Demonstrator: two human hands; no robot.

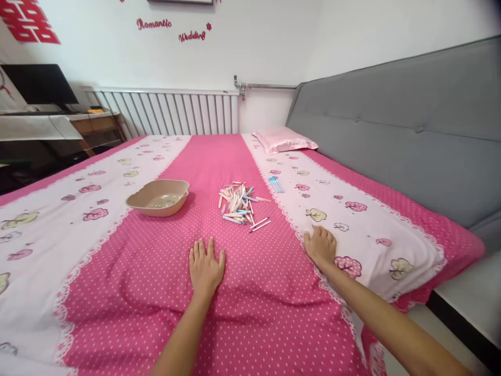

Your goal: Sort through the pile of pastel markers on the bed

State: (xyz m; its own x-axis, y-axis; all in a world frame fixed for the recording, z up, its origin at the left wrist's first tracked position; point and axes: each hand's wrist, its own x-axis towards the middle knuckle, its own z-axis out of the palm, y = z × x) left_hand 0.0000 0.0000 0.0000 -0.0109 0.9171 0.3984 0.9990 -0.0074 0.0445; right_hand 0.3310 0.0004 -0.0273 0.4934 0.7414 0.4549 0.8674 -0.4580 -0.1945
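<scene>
Pale walls, a white radiator [164,112] and a padded grey headboard [391,99] surround a bed, whose pink dotted cover [266,324] carries everything within reach. Left hand [206,266] lies palm down with its fingers spread, resting on the cloth and apparently holding nothing. Right hand [321,246] also rests palm down, its fingers partly bent; their undersides are hidden, so I cannot tell whether anything is beneath them.

Ahead of and between the hands lies a jumbled pile of pens [237,201], with two loose pens [260,226] at its near right edge. Farther ahead of the right hand, slightly to its left, blue pens [276,185] sit in a neat row. Ahead and left of the left hand stands a beige basin [156,210].

Soft, wrinkled bedding is the main risk: a hard press or a tugged cover could roll the loose pens, scatter the pile, skew the row or tilt the basin.
</scene>
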